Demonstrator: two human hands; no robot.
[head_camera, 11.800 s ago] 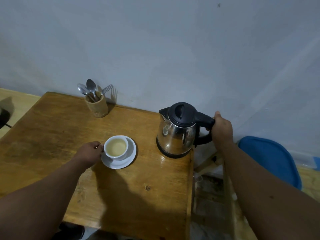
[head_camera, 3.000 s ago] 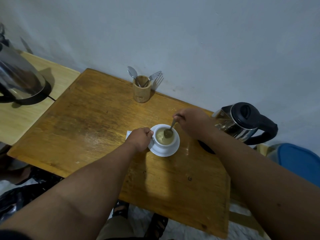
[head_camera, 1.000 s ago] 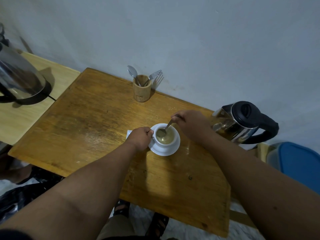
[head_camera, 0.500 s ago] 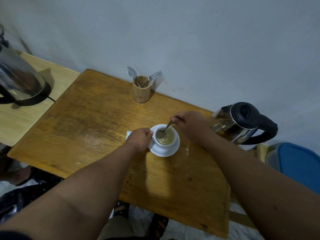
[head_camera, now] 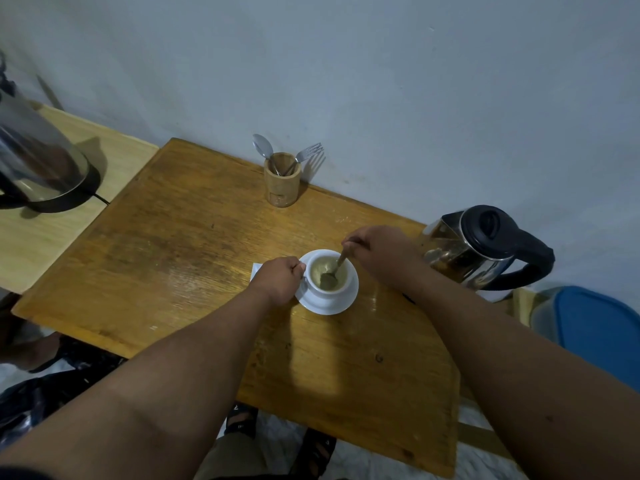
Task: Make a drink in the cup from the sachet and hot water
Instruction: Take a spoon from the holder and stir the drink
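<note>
White cup (head_camera: 322, 292) holds murky greenish drink; my right hand (head_camera: 381, 252) pinches the spoon (head_camera: 331, 273) in it, left hand (head_camera: 278, 280) closed on its handle.

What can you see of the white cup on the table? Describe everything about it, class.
The white cup looks like glazed ceramic, round and small, standing upright on a matching white saucer on the wooden table. It holds a pale, greenish-beige drink nearly to the rim. The left hand grips its left side, hiding the handle. A metal spoon, held by the right hand, leans into the liquid from the upper right.
</note>
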